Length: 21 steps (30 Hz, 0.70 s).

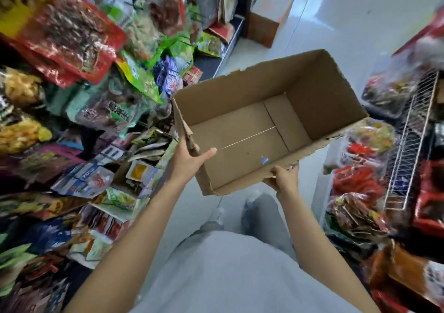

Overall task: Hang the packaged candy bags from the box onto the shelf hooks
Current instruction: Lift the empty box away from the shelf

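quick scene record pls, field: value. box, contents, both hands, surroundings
box: cardboard box, open top, held up off the floor over the aisle
contents: no candy bags inside; only a small blue scrap on the bottom
left hand: left hand grips the near-left corner wall, thumb inside
right hand: right hand grips the near edge on the right
left side: hanging snack bags crowd the shelf
right side: white wire rack with more packaged goods
floor: pale tiled floor, second carton standing further down the aisle
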Available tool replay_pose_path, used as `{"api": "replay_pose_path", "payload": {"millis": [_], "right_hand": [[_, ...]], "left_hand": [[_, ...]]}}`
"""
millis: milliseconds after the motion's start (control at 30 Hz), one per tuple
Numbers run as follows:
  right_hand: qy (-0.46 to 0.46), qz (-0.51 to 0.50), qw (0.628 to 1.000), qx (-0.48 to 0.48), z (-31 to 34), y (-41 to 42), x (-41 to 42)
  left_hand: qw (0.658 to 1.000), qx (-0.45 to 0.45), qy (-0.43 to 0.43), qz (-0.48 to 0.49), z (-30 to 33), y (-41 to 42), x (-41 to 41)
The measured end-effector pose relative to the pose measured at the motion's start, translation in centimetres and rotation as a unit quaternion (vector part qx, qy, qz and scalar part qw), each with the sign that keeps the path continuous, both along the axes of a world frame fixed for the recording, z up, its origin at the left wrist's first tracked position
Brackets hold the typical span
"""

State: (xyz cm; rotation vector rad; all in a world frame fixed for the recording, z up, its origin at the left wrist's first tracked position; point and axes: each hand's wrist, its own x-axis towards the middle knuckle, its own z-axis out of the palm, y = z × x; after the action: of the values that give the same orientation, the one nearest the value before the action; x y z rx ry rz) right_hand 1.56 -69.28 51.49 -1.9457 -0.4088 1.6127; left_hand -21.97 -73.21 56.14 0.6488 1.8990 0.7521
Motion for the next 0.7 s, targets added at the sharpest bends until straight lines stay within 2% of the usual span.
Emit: {"api": "replay_pose_path", "payload": {"millis": [167, 367, 467, 600, 700], "right_hand": [[-0.012, 0.04, 0.999, 0.013, -1.6, 13.2, 3.1], [-0.021, 0.155, 0.988, -0.001, -2.9, 30.2, 5.2], [-0.004, 0.215, 0.976, -0.029, -3.4, 38.1, 5.2], [0.004, 0.236, 0.97, -0.056, -7.8, 47.5, 4.0], [-0.031, 0.245, 0.965, -0.084, -13.5, 53.4, 2.4]], "left_hand": [[0.996, -0.077, 0.001, -0.037, -2.2, 10.9, 4.3], [0.988, -0.098, -0.059, 0.101, -3.5, 23.2, 7.5], [0.98, -0.105, -0.061, 0.156, -5.0, 28.6, 7.4], [0.97, -0.114, -0.077, 0.202, -9.0, 35.4, 6.2], [0.966, -0.126, -0.092, 0.207, -13.6, 40.5, 5.7]]}}
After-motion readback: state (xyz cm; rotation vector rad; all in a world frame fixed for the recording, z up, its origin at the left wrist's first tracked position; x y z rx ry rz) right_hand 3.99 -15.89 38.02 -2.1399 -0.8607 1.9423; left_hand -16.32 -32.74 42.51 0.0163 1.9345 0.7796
